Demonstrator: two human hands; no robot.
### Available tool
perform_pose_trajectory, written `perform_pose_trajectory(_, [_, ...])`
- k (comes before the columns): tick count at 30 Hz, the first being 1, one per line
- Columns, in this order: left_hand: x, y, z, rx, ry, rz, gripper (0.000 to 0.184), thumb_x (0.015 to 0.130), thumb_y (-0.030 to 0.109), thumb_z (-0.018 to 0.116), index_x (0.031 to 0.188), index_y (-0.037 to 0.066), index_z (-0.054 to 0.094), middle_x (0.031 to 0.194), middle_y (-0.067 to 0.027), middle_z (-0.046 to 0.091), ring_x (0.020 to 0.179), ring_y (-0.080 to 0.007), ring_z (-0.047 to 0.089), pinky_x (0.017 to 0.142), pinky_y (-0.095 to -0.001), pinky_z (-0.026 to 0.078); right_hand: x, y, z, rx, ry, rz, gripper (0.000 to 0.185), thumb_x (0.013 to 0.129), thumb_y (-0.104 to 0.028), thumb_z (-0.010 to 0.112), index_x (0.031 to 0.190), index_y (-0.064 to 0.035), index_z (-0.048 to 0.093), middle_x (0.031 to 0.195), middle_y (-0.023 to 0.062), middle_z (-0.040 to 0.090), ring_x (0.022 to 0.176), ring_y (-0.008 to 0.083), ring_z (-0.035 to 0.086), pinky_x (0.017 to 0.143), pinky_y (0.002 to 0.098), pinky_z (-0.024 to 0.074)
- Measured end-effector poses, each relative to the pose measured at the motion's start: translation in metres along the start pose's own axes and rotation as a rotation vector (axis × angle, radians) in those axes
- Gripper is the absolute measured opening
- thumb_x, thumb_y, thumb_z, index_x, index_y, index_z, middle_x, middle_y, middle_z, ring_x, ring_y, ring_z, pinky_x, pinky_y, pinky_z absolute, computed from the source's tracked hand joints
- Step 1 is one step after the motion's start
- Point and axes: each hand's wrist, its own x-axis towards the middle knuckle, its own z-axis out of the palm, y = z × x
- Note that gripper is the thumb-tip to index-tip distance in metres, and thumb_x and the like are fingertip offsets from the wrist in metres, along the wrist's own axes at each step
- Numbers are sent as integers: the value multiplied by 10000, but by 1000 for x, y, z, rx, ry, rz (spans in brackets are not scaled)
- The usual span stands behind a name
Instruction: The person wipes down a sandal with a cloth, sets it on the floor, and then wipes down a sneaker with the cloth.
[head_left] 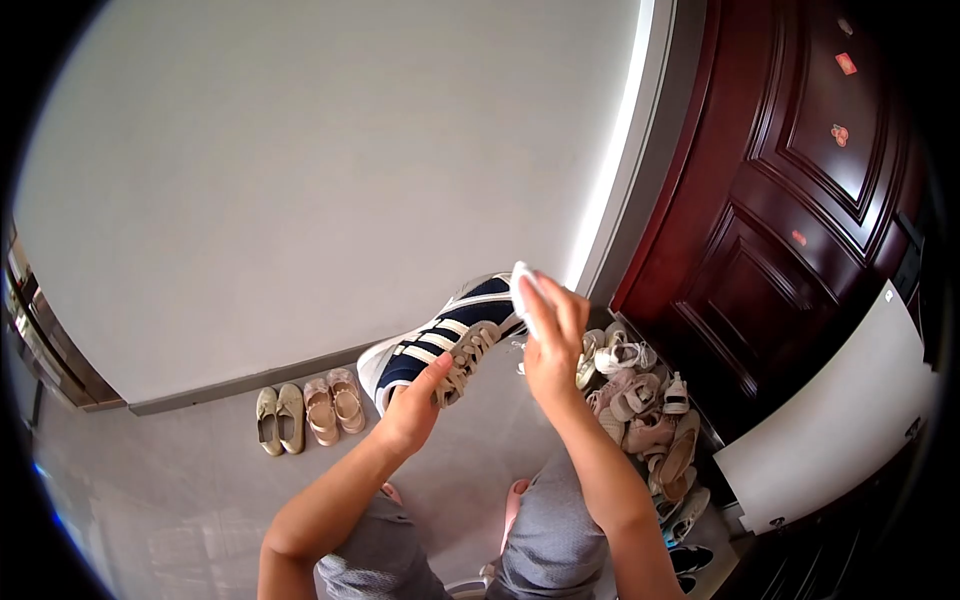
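A navy shoe with cream stripes, tan laces and a white sole (425, 345) is held up in front of me, its toe pointing to the upper right. My left hand (415, 405) grips it at the heel end, thumb on the side near the laces. Beside the toe, my right hand (555, 335) is closed on a small white object (522, 288), which looks like a cloth or wipe; its exact kind is unclear. The palm side of my left hand is hidden by the shoe.
Two pairs of shoes, beige (290, 418) and pink (347, 402), stand by the wall (300, 200) at left. Many shoes (635, 400) are piled at right, beside a dark red door (760, 230) and a white panel (830, 430). Grey-clad legs are below.
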Motion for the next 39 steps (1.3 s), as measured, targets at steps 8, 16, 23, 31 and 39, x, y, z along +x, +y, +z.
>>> perform_pose_trajectory(8, [1,-3,-4,-202,-48,-93,526,997,294,609,1445,63,461,1395,-52,560,1299,-180,498,1075,-356,384,-7,-8,10,-11,-51,-118,493,781,83,665,1249,-69,692,1308,51,601,1038,274,525,915,372,435])
perform_pose_trajectory(16, [2,6,6,-305,-130,-99,566,1006,328,573,1474,50,418,1438,-72,526,1340,-209,476,1137,-374,346,-3,-7,3,-56,-87,-110,494,781,74,662,1251,-75,691,1320,26,604,1034,241,524,926,383,411])
perform_pose_trajectory(23, [6,2,2,-361,-114,-84,567,1014,330,554,1480,40,411,1455,-85,520,1355,-214,474,1151,-366,333,-12,-13,7,180,-181,-67,544,779,129,631,1262,-112,698,1296,59,624,1066,275,540,958,399,452])
perform_pose_trajectory(31, [1,2,-4,-163,-106,-110,577,1007,351,578,1477,54,426,1456,-67,516,1353,-185,460,1118,-346,347,-1,4,5,125,68,197,581,816,192,566,1318,-91,645,1326,112,578,1145,318,537,979,396,484])
perform_pose_trajectory(39, [2,6,-1,-250,-119,-82,585,997,362,586,1467,48,438,1447,-74,530,1347,-196,473,1136,-354,332,-2,-9,0,110,36,54,536,805,175,581,1274,-65,677,1270,110,602,1112,315,539,954,397,468])
